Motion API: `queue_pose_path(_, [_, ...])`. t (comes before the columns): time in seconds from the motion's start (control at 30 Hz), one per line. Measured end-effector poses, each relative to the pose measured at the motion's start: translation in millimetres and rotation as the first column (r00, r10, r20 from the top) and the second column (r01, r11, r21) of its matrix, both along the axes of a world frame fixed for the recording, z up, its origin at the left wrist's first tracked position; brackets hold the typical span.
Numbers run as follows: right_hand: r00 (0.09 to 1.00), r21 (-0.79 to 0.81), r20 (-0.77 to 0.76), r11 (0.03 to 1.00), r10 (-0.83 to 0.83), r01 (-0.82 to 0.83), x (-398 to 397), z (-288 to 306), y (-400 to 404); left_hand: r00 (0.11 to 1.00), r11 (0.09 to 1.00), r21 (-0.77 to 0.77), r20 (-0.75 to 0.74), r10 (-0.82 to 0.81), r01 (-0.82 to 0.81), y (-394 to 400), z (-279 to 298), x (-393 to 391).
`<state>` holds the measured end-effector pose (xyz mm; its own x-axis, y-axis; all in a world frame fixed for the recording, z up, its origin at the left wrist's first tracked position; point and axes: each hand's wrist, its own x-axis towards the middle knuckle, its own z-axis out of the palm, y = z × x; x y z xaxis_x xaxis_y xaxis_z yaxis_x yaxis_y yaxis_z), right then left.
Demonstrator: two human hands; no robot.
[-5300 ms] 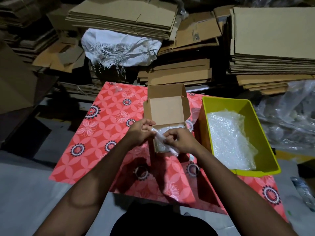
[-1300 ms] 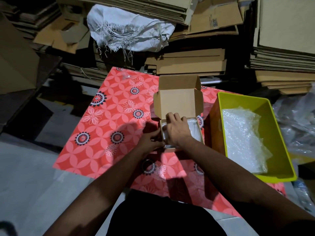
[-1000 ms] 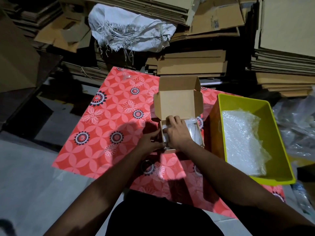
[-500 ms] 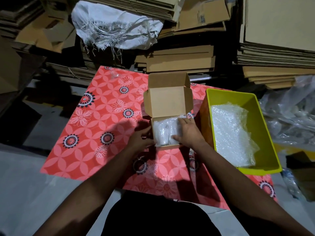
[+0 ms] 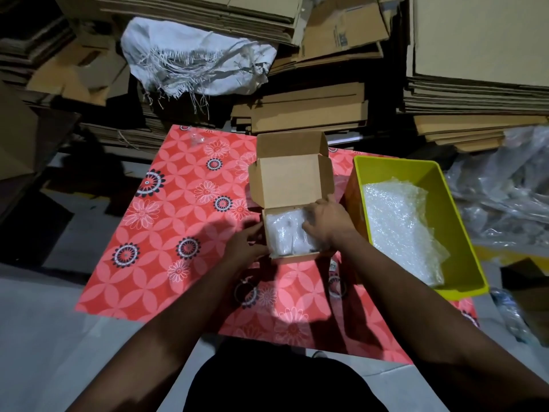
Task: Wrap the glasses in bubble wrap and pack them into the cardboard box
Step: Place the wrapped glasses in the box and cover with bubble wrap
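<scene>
Reaching forward from the bottom of the view, two bare forearms converge on a small cardboard box (image 5: 292, 200) of plain brown corrugated board that sits on a red floral mat (image 5: 178, 233), a smooth sheet printed with pale petal shapes and dark ringed flowers. The left hand (image 5: 245, 248) rests against the box's left outer wall with its fingers loosely bent along the cardboard; whether they actually clasp it is unclear in the shadow. The right hand (image 5: 325, 223) lies over the right part of the open box, its fingers curled down onto the bubble-wrapped glasses (image 5: 283, 234), a lumpy, cloudy-white bundle of dimpled plastic that fills the box's cavity. The glass itself is hidden under the wrap. The box's hinged lid stands upright behind the cavity, its side tabs and top flap folded out. Just to the right of the box stands a yellow plastic bin (image 5: 463, 242), rectangular with smooth walls, holding a crumpled sheet of bubble wrap (image 5: 399, 230). Right of the bin lies crinkled clear plastic sheeting (image 5: 505, 188). Beyond the mat rise stacks of flattened cardboard (image 5: 309, 114), layered in ridged edges, and a frayed white woven sack (image 5: 193, 63) is slumped over them with loose threads hanging down.
</scene>
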<state>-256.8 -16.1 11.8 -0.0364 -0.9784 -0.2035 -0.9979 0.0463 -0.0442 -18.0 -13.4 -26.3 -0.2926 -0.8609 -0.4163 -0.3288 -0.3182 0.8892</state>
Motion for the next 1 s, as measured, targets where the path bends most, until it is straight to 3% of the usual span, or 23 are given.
queue_pose_path(0.17, [0.986,-0.086,-0.158,0.994,0.06,-0.074,-5.7,6.1,-6.3,1.0,1.0,0.002,0.011,0.001,-0.001,0.5,0.5,0.3])
queue_pose_path(0.5, [0.987,-0.065,-0.13,0.993,0.09,-0.099,-9.6,-6.3,8.8,0.999,0.999,-0.045,0.05,-0.021,0.024,0.2,4.4,-0.5])
queue_pose_path(0.7, [0.973,0.106,-0.198,0.989,0.122,-0.103,-10.5,-6.5,3.5,0.998,0.998,-0.054,0.059,-0.028,0.031,-2.2,2.9,1.0])
queue_pose_path(0.77, [0.955,0.129,-0.233,0.979,0.185,-0.159,-5.4,5.1,-9.6,0.998,0.998,-0.059,0.062,-0.027,0.03,-1.6,5.0,1.5])
queue_pose_path(0.9, [0.961,0.059,-0.043,0.961,0.273,-0.27,13.3,4.2,-22.8,0.997,0.995,-0.091,0.062,-0.037,0.042,-1.5,9.2,-0.1])
queue_pose_path(1.0, [0.939,0.08,-0.137,0.949,0.314,-0.306,22.9,-8.4,-25.6,0.998,0.995,-0.089,0.052,-0.043,0.047,-1.0,10.5,0.3])
